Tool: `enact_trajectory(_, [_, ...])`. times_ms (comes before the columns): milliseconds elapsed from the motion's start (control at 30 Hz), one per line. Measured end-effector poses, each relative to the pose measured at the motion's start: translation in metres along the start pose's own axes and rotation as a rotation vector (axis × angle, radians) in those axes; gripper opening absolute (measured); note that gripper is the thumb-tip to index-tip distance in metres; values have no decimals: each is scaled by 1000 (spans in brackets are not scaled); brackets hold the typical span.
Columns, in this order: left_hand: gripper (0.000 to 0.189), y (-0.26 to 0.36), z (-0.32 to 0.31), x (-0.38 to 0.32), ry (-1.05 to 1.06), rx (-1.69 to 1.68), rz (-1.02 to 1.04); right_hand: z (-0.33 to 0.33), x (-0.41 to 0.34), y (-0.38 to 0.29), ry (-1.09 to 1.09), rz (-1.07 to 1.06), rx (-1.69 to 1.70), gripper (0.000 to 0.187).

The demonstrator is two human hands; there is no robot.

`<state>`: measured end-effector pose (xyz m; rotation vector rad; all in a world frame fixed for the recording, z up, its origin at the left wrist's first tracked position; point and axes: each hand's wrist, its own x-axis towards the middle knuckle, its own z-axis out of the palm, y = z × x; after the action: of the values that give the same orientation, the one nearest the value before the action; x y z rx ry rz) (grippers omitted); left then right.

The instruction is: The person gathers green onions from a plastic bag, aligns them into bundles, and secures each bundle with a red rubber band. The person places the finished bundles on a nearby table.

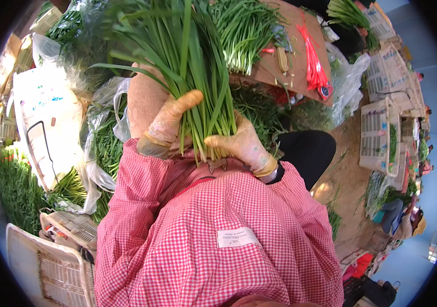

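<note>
My left hand (166, 124), in a worn, stained glove, grips a thick bunch of garlic chives (203, 73) from the left, its thumb laid across the stalks. On the other side my right hand (243, 144), gloved as well, closes around the lower stalks with the thumb in front. Pale cut ends point toward my checked smock (218, 215), and the leaves fan out away from me. Both hands' fingers are mostly hidden behind the bunch.
Ahead, a brown board (260, 75) bears more chives (247, 34), a wooden-handled tool (282, 59) and red ties (312, 57). Plastic bags (99, 169) of greens lie at left. Crates stand left (49, 268) and right (374, 134). A person (404, 222) sits far right.
</note>
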<state>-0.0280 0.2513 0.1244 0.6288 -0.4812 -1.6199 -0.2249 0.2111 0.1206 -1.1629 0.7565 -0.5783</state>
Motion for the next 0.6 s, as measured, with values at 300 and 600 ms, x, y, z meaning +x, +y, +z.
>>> enact_trajectory(300, [59, -52, -9, -43, 364, 264, 23, 25, 7, 41, 17, 57, -184, 74])
enact_trajectory(600, [54, -37, 1, -37, 379, 160, 129, 10, 12, 0, -128, 176, 269, 52])
